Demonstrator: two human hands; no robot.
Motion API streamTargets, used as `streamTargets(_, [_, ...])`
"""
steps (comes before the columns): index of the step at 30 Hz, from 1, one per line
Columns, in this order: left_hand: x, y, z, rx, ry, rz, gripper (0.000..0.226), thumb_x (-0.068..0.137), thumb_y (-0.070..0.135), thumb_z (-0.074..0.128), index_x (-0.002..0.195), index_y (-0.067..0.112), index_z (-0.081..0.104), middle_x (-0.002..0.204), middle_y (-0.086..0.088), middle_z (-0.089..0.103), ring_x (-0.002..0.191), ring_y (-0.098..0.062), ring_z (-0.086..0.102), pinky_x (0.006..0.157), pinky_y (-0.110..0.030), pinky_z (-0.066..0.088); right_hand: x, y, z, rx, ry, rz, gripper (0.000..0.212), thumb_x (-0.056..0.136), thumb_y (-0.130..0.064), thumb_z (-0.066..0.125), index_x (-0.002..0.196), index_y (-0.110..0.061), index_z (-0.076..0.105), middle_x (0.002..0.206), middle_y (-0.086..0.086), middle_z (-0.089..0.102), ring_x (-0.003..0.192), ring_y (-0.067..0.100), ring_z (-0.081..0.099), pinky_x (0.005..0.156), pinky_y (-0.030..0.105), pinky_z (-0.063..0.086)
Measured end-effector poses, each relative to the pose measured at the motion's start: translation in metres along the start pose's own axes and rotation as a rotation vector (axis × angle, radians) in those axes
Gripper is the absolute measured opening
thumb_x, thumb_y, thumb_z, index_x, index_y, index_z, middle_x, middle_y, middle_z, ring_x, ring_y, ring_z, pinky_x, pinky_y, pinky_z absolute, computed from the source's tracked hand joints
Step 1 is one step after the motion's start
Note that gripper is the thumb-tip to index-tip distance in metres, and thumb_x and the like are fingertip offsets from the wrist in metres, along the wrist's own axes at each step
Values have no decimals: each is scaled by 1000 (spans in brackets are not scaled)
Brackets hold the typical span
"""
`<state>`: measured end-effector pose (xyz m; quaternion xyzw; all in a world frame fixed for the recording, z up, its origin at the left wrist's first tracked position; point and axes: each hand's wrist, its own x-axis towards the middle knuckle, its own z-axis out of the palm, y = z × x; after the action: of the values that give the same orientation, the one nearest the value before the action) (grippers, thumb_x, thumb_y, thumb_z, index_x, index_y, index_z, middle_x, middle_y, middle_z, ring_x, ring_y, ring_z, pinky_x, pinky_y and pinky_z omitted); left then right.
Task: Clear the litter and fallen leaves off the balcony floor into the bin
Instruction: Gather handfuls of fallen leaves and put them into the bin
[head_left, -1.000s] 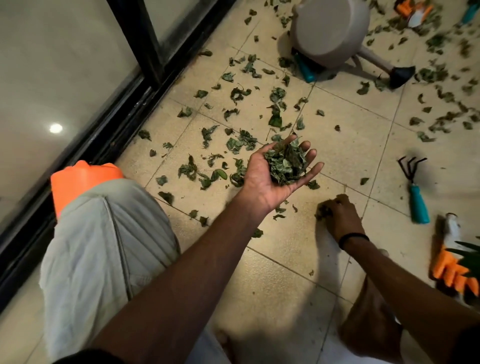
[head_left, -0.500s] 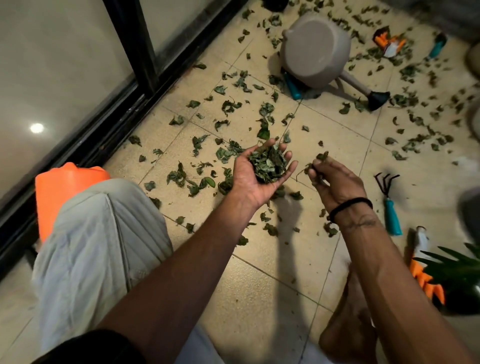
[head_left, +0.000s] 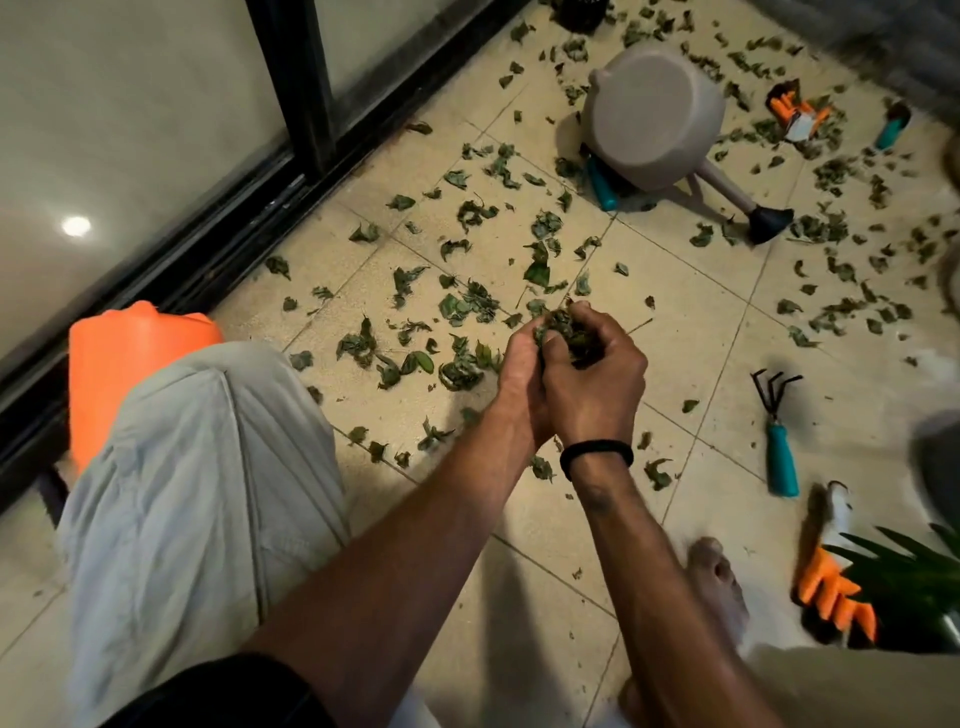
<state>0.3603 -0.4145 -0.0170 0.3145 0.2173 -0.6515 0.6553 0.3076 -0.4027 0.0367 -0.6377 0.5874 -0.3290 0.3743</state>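
- Both hands meet just right of the frame's centre, pressed together and cupped around a clump of leaves (head_left: 569, 332).
- The left hand (head_left: 519, 374) sits beneath and to the left — thumb side up, its fingers (head_left: 540, 335) curled round the clump.
- The right hand (head_left: 597, 379) lies over it, back toward the camera, knuckles bent, a black band at the wrist.
- Both forearms are bare; the left rises from the bottom centre, the right from the lower right — converging at the wrists.
- A bent knee in pale cloth fills the lower left; a bare foot shows at lower right.
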Motion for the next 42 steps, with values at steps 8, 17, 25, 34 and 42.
streamTargets(8, [2,5,-6,-77,-183,28,31,102,24,44,100,9,71,94,-14,73,88,-27,72,80,-39,62,6,-28,-30,-110,-41,-83,41,98,-1,50,127,-23,68,124,-10,68,109,-2,60,92,5,47])
streamTargets(17, [-6,23,-20,-201,-205,47,36,99,29,38,100,8,68,102,-18,64,99,-34,63,107,-52,47,49,65,-47,92,127,139,20,92,-3,65,105,-17,71,100,6,75,86,19,74,77,40,64])
streamTargets(25, [-20,51,-39,-253,-293,142,39,100,27,35,97,8,68,99,-19,65,97,-34,63,101,-52,51,-11,162,-9,-655,-460,381,97,60,-67,87,138,-22,52,140,13,37,132,38,40,103,42,44])
streamTargets(34, [-33,74,-73,-231,-230,230,30,93,26,42,98,9,66,103,-17,62,98,-33,62,103,-50,50,-52,151,41,-779,-734,-105,118,48,-86,76,147,-35,37,134,2,29,125,27,31,94,42,53])
streamTargets(42, [-36,79,-87,-223,-176,245,35,99,27,36,97,9,65,101,-17,61,94,-32,62,104,-48,48,-51,154,63,-851,-744,-249,110,59,-68,85,150,-48,26,137,6,25,122,32,36,83,47,58])
